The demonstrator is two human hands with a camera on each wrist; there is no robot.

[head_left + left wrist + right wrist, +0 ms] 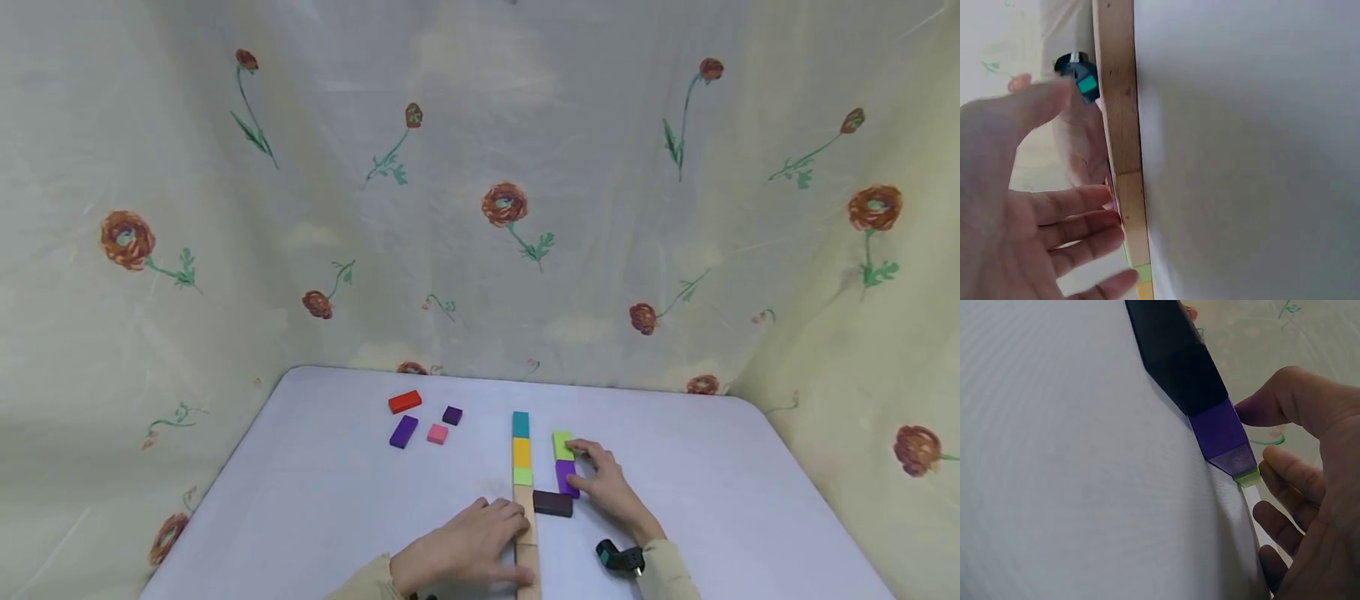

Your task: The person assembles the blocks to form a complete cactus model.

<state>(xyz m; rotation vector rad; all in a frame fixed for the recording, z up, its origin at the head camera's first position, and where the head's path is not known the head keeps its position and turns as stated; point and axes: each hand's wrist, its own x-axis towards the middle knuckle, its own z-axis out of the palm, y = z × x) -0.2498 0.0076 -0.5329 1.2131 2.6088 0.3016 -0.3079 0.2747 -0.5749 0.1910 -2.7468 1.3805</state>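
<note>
Toward the far-left corner of the surface (712, 467), four loose blocks (405, 402). Across a broad gap, one row: three coloured blocks (522, 453), at least two wooden blocks (1121, 112); left hand (476, 542) at these, fingers relaxed, gripping nothing. Nearer the right edge, one lime block (562, 443), one purple block (564, 476), one dark block (553, 503); right hand (609, 487) relaxed, thumb touching purple, nothing gripped.

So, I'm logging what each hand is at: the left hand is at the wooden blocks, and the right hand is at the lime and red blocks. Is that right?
Not quite: the block with the lime block at the right hand is a purple block, not red, as the head view shows. The left hand is at the wooden blocks.
</note>
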